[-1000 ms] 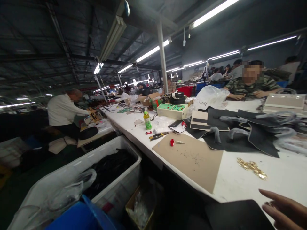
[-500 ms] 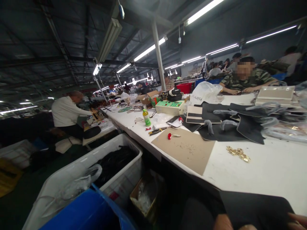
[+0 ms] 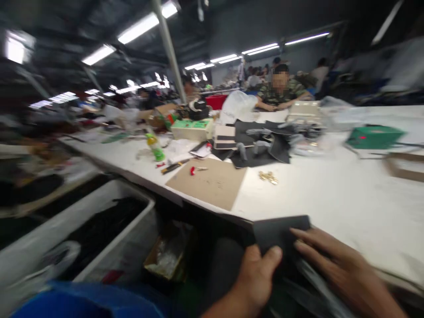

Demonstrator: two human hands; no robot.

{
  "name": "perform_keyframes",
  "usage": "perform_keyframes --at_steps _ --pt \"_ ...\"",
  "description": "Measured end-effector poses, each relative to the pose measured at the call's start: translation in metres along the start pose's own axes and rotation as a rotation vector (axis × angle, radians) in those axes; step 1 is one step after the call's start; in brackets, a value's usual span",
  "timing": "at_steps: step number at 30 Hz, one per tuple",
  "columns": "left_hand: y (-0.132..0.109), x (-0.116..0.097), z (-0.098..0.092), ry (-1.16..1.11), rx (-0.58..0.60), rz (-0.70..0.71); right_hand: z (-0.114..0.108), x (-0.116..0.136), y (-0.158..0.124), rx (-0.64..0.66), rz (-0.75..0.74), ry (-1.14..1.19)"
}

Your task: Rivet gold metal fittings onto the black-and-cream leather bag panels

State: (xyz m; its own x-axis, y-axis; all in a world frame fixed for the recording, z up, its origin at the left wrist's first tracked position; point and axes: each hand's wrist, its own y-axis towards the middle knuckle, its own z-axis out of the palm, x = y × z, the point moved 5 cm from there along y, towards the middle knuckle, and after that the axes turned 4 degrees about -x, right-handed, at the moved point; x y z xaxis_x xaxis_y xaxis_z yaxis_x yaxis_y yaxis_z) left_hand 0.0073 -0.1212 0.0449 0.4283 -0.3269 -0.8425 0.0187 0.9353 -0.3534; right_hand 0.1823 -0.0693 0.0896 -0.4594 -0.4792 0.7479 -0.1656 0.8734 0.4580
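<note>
My left hand (image 3: 256, 274) grips a flat black sheet of leather-like material (image 3: 276, 232) at its lower left, thumb on top. The sheet is held at the table's near edge, its upper corner raised in front of the white top. From the right, my right hand (image 3: 338, 265) has its fingers on the sheet's right side; part of its grip is hidden. Under the right hand a strip of clear plastic (image 3: 319, 282) hangs down, blurred. Beyond the hands, a small heap of gold metal pieces (image 3: 268, 177) lies on the white table (image 3: 311, 194).
Left of the gold pieces lies a brown board (image 3: 212, 181) with a red-capped item. Behind are black bag pieces (image 3: 248, 152), a green bottle (image 3: 155, 148) and a control box (image 3: 192, 129). A white bin (image 3: 132, 207) stands lower left. A person in camouflage (image 3: 281, 90) sits opposite.
My view has swung to the right, bringing a green box into sight. Both hands and the black sheet have come further into view.
</note>
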Motion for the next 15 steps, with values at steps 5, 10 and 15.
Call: perform_keyframes --at_steps 5,10,15 --pt "0.029 -0.003 -0.001 0.015 0.066 -0.050 0.006 -0.005 0.010 0.196 0.132 0.088" --pt "0.033 0.006 -0.004 0.026 0.093 -0.101 0.003 -0.011 0.009 0.175 0.247 0.074" --pt "0.038 0.000 -0.005 0.027 0.057 -0.097 0.004 -0.016 0.007 0.130 0.372 0.074"
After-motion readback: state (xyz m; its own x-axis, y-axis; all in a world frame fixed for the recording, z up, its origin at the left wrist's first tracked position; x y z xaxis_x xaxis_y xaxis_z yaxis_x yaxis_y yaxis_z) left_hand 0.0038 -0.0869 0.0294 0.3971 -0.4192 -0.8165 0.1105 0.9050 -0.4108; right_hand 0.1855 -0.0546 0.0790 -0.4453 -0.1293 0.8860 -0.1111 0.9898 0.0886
